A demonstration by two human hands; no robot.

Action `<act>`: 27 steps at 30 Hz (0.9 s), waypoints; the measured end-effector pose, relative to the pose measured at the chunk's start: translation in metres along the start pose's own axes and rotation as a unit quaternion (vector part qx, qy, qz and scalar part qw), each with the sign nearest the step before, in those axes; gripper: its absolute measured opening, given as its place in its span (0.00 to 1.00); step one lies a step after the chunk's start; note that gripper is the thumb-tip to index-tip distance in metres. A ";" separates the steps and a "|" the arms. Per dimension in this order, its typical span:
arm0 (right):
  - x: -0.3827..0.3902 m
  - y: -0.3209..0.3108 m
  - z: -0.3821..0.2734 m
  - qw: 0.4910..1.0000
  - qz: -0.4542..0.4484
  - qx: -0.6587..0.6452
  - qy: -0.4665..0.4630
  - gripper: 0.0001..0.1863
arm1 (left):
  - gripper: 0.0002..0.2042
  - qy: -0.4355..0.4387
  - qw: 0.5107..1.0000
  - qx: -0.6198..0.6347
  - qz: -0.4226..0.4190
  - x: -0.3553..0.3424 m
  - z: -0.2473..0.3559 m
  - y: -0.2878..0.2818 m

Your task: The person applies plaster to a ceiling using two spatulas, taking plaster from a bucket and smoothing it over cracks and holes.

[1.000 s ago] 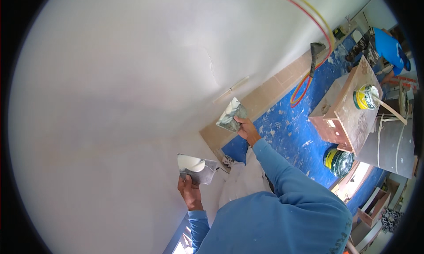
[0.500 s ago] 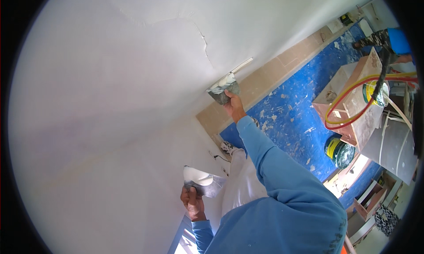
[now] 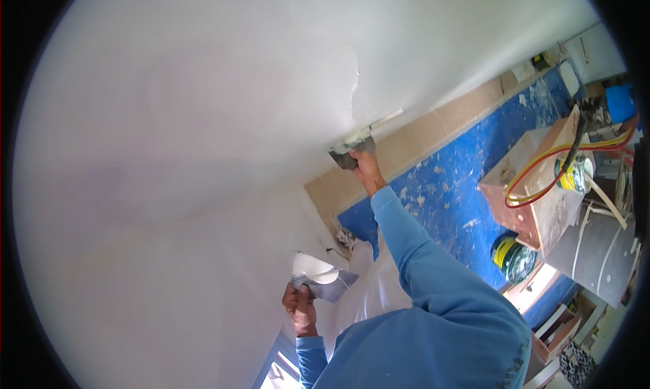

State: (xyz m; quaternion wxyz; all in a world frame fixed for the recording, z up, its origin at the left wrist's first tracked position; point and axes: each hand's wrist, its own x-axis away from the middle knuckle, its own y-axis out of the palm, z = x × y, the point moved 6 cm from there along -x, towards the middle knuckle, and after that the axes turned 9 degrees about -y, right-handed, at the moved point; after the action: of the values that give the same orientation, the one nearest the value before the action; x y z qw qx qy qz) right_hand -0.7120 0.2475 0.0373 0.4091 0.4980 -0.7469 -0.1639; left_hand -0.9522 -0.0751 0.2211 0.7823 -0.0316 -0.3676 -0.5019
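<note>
My right hand [image 3: 367,169] grips a wide putty knife [image 3: 347,160], its blade edge laid along the white wall [image 3: 223,91]. White putty [image 3: 355,140] coats the blade near that edge. A thin strip of putty [image 3: 387,119] stretches from the blade's far corner, and a raised wavy ridge [image 3: 355,84] marks the wall above. Lower and to the left, my left hand [image 3: 301,311] is closed on a second wide putty knife [image 3: 332,289], held away from the wall. A smooth mound of white putty [image 3: 315,268] lies on its blade.
A blue, putty-spattered floor covering [image 3: 447,192] runs beside a tan strip [image 3: 413,142] along the wall. At right stand a wooden box [image 3: 521,172], a tub [image 3: 574,174] with red and yellow hoses [image 3: 535,179], and a bucket [image 3: 514,257]. A window [image 3: 281,369] shows at lower left.
The view has shifted, so the wall ridge appears farther right and lower. My right putty knife has shifted slightly against the wall, its blade seen flatter. Both hands keep their grips.
</note>
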 end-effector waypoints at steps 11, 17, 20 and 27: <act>0.081 0.091 -0.103 0.992 -0.044 0.037 -0.112 0.18 | 0.14 0.033 0.996 0.061 -0.055 0.000 0.011 0.021; 0.134 0.149 -0.160 0.980 -0.116 0.025 -0.159 0.18 | 0.15 0.059 0.991 0.074 -0.100 -0.005 0.010 0.021; 0.164 0.183 -0.186 0.973 -0.112 0.041 -0.196 0.17 | 0.15 0.062 0.989 0.080 -0.110 -0.007 0.010 0.019; 0.207 0.234 -0.234 0.946 -0.175 0.103 -0.255 0.19 | 0.15 0.086 0.981 0.095 -0.146 -0.006 0.023 0.031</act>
State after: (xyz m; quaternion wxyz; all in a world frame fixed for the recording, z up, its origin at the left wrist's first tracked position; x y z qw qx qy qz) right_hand -0.7081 0.2092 0.4258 0.1168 0.6017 -0.7401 -0.2768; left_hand -0.9410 -0.0459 0.2442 0.7287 0.1404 -0.3458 -0.5742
